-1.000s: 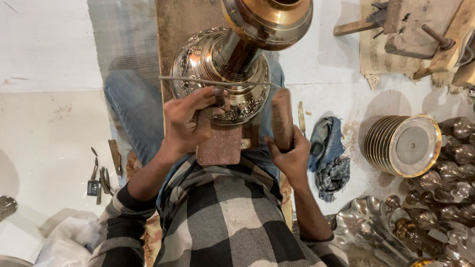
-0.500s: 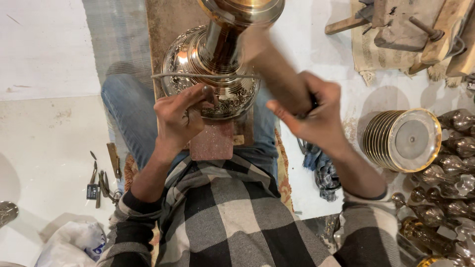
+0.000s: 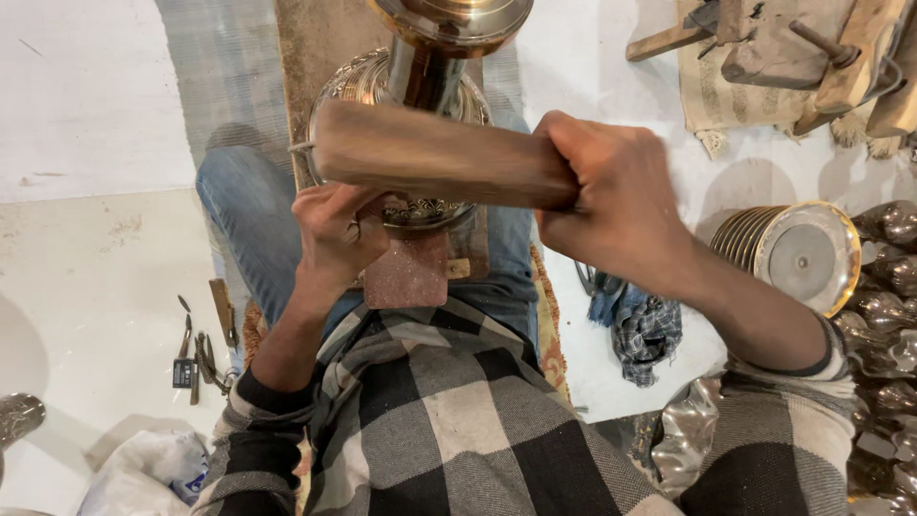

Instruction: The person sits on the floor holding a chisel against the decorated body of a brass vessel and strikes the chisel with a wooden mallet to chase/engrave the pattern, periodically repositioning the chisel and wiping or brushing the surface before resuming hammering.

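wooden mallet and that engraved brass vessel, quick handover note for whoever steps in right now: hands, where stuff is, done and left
Right hand: closed around one end of the wooden mallet, held level above the work.
Left hand: pinches a thin metal rod against the rim of the engraved brass vessel.
The vessel lies on the lap over a reddish stone block; its rim is patterned.
Small hand tools lie on the floor to the left, stacked metal plates to the right.
Done: part of the rim is already worked, but I cannot tell how much.
Left: the mallet is raised and not touching the rod.
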